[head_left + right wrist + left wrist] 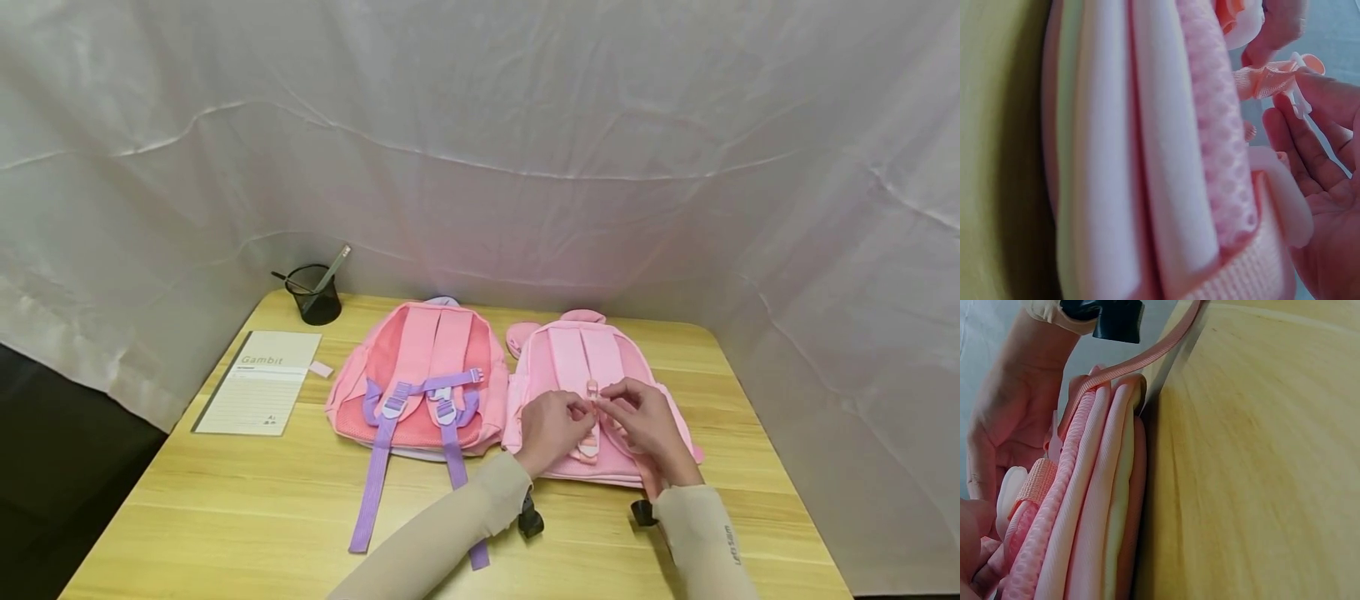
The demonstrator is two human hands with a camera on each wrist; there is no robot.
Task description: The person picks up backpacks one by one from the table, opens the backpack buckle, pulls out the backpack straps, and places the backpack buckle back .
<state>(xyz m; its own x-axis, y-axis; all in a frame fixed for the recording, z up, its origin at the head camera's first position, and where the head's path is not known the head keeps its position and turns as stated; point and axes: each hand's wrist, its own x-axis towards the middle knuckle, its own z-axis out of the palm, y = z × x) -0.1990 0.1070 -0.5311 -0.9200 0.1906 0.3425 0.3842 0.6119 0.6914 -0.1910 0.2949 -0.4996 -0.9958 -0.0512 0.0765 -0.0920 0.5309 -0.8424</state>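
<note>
A light pink backpack [633, 354] lies with its shoulder straps upward, on the right of the table. Over its middle, my left hand [553, 425] has its fingers curled in and pinches the peach chest strap near its pale buckle [592, 389]. From the other side my right hand [645, 417] pinches the peach webbing [1272, 81] between thumb and fingers, as the right wrist view shows, with a pale plastic clip [1300, 103] at the fingertips. Below the hands sits a pale strap adjuster [588, 448]. The fingers cover part of the strap.
To the left lies a pink backpack [416, 358] with purple straps [372, 492] hanging toward the front edge. Farther left are a notebook [258, 392], a small pale pink eraser-like block [321, 368] and a black mesh pen cup [318, 308]. Grey curtains [480, 167] enclose the table.
</note>
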